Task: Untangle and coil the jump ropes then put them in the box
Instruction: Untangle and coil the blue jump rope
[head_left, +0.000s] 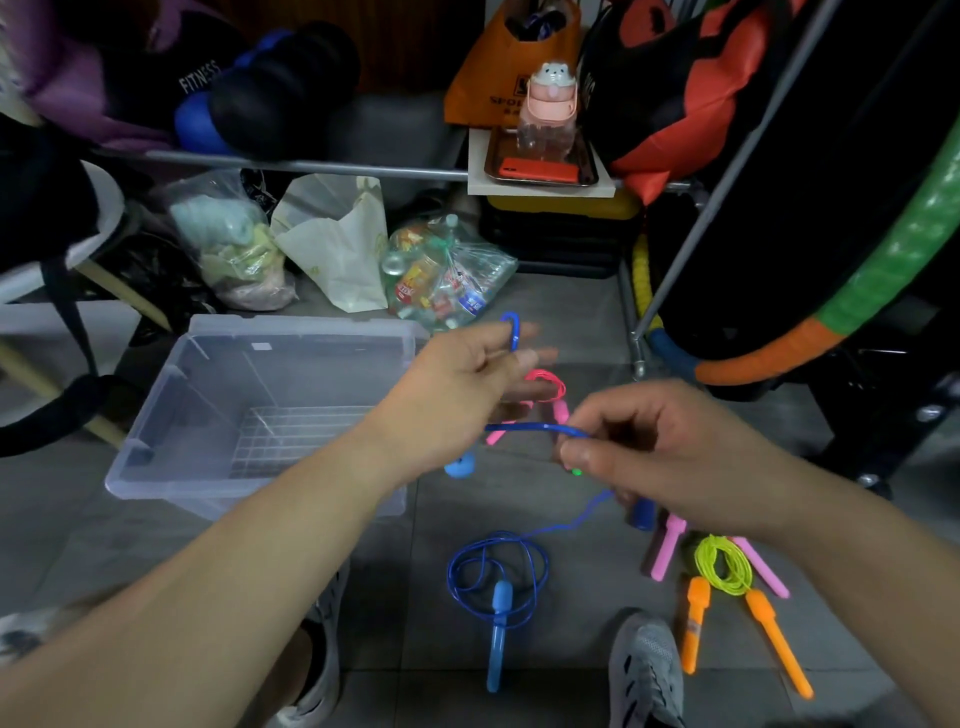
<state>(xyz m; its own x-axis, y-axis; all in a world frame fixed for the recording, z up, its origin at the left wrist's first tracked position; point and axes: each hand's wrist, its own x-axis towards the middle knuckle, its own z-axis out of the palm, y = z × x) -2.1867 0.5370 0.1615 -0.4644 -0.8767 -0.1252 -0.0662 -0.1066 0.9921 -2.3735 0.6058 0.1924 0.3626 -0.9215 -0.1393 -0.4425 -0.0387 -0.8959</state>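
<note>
So both hands are up over the floor working the blue jump rope. Left hand has a loop of it hooked around its fingers, which are partly curled. Right hand is pinching the cord between thumb and fingers. The rest of that rope lies loosely coiled on the floor by the grey shoe. The clear box sits to the left, just beside the left forearm. The yellow rope with orange handles lies bundled on the right.
</note>
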